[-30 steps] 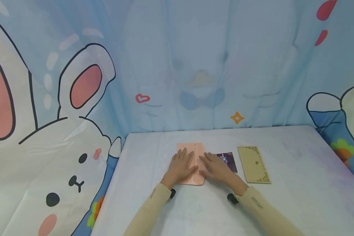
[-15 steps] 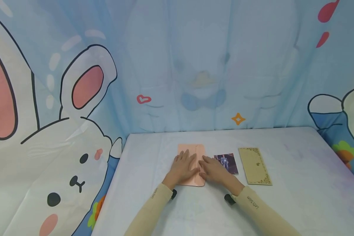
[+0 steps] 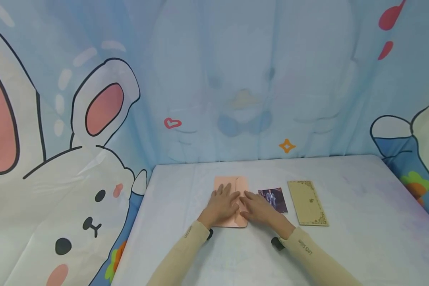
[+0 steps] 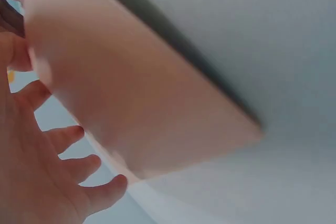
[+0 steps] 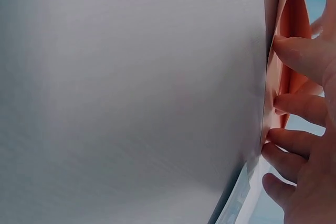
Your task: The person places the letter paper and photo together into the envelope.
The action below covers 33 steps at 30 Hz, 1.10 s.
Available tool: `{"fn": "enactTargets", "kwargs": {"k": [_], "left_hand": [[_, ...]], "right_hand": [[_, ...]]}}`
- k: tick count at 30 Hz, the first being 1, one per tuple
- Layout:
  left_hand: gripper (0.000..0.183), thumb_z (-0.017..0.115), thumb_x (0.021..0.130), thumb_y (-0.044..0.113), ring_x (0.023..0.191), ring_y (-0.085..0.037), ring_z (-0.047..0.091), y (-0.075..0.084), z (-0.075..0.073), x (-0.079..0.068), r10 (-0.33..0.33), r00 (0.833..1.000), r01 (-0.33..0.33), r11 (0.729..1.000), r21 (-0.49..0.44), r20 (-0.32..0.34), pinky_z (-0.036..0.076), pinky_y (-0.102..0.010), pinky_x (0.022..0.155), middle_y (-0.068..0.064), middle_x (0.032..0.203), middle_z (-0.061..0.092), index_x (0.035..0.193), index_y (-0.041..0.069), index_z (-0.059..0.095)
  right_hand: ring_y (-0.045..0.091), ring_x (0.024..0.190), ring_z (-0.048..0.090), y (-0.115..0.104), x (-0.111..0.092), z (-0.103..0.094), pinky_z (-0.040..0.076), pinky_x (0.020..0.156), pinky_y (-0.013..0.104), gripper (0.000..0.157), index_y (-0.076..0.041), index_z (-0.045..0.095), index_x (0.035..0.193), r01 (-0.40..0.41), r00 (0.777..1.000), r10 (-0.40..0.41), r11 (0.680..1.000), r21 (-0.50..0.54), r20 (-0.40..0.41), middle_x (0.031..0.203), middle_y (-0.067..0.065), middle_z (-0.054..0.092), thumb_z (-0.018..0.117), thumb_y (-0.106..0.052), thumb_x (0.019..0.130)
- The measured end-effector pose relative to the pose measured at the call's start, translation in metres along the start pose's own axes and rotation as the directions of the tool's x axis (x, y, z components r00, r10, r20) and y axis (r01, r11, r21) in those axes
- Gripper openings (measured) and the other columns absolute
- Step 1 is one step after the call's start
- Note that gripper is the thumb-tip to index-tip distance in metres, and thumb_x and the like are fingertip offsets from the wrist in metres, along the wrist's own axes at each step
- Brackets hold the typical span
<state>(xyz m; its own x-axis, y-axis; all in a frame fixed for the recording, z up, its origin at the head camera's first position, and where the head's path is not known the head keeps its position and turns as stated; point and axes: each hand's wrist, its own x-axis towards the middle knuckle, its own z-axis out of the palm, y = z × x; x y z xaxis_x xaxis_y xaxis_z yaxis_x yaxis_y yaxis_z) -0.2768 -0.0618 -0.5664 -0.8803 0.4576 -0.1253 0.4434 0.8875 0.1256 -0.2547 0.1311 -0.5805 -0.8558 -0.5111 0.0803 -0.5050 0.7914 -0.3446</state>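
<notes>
A peach paper envelope [image 3: 222, 181] lies on the white table, its flap seam running lengthwise right of its middle. My left hand [image 3: 219, 207] rests on its left part with fingers spread. In the left wrist view, the fingertips touch the surface of the envelope [image 4: 131, 93]. My right hand [image 3: 260, 209] reaches in from the right, fingertips on the right part near the seam. The right wrist view shows a gap along the envelope [image 5: 294, 30], with the thumb and fingers of the right hand [image 5: 310, 114] against its edge. The envelope's inside is mostly hidden.
A small dark photo [image 3: 276, 200] of a figure lies just right of my right hand. Farther right lies a tan card-like rectangle [image 3: 307, 202] with ornate corners. Behind the white table [image 3: 361, 198] hangs a blue cartoon curtain [image 3: 243, 71].
My right hand has shifted slightly left and nearer me, uncovering more of the photo. My left thumb has moved up towards the index finger, and the seam looks slightly lifted.
</notes>
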Motion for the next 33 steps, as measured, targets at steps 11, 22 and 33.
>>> {"fn": "enactTargets", "kwargs": {"k": [11, 22, 33], "left_hand": [[0.039, 0.041, 0.101, 0.042, 0.153, -0.04, 0.024, -0.014, -0.008, 0.012, 0.053, 0.997, -0.051, 0.998, -0.037, 0.048, 0.034, -0.056, 0.116, -0.009, 0.168, 0.022, 0.134, 0.027, 0.056], [0.051, 0.043, 0.1, 0.062, 0.153, -0.039, 0.024, -0.023, -0.013, 0.013, 0.134, 0.985, -0.134, 0.991, -0.016, 0.111, 0.039, -0.054, 0.113, -0.01, 0.169, 0.016, 0.14, 0.03, 0.051], [0.089, 0.066, 0.073, 0.081, 0.155, -0.027, 0.024, -0.045, -0.027, 0.017, 0.267, 0.94, -0.282, 0.959, 0.04, 0.214, 0.047, -0.047, 0.108, -0.01, 0.17, 0.011, 0.145, 0.035, 0.041]], "right_hand": [[0.045, 0.139, 0.044, 0.002, 0.001, 0.001, 0.034, 0.113, 0.062, 0.054, 0.005, 0.058, 0.135, -0.005, 1.0, 0.005, 1.0, -0.011, -0.003, 0.148, 0.031, 0.047, 0.07, -0.029, 0.095], [0.043, 0.142, 0.041, 0.005, -0.001, 0.002, 0.029, 0.115, 0.063, 0.054, 0.003, 0.057, 0.138, -0.016, 1.0, 0.016, 1.0, 0.002, 0.012, 0.151, 0.028, 0.045, 0.068, -0.031, 0.096], [0.044, 0.141, 0.042, 0.005, -0.002, 0.002, 0.029, 0.115, 0.064, 0.054, 0.002, 0.056, 0.138, -0.01, 1.0, 0.01, 1.0, 0.008, 0.003, 0.151, 0.029, 0.045, 0.068, -0.03, 0.096]]}}
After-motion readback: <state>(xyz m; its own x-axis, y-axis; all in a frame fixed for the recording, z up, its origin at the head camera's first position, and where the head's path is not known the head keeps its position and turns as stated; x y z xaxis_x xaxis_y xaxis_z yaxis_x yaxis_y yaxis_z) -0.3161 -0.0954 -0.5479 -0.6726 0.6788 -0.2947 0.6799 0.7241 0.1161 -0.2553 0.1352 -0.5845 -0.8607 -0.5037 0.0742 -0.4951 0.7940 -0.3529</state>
